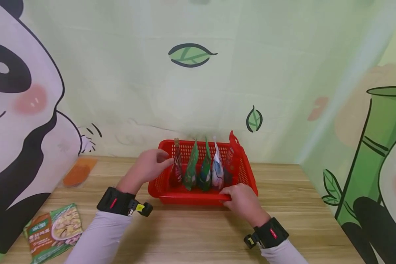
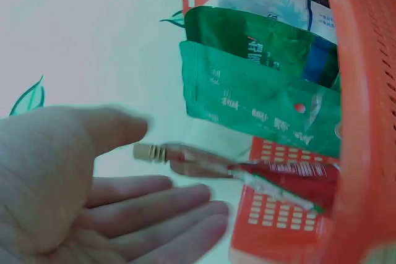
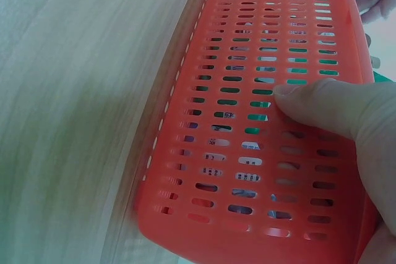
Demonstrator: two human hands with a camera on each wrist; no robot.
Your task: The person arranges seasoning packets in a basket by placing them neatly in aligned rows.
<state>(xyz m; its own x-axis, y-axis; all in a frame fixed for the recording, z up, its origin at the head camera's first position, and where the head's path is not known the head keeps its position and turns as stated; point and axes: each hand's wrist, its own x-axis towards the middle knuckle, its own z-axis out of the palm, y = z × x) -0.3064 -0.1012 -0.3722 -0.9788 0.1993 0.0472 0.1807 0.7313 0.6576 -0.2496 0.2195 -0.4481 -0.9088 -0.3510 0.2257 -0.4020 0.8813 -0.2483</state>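
Note:
A red plastic basket (image 1: 191, 200) stands on the table near the wall, with several packages upright in a row inside. From left to right come a red squeeze bottle or pouch with a beige cap (image 2: 284, 180), two green pouches (image 1: 191, 167), a white and blue pouch (image 1: 217, 170) and a tall red pouch (image 1: 232, 157). My left hand (image 1: 150, 165) is over the basket's left end beside the capped package, fingers extended and apart, holding nothing. With my right hand (image 1: 242, 201) I grip the front rim toward its right, thumb (image 3: 309, 104) pressed on the slotted outer wall.
At the table's front left lies a green and brown food packet (image 1: 54, 233) with a bowl pictured on it. Behind it, near the wall, is a flat orange packet (image 1: 80, 171). A printed cloth backdrop (image 1: 198, 91) rises behind the wooden table (image 1: 283, 209).

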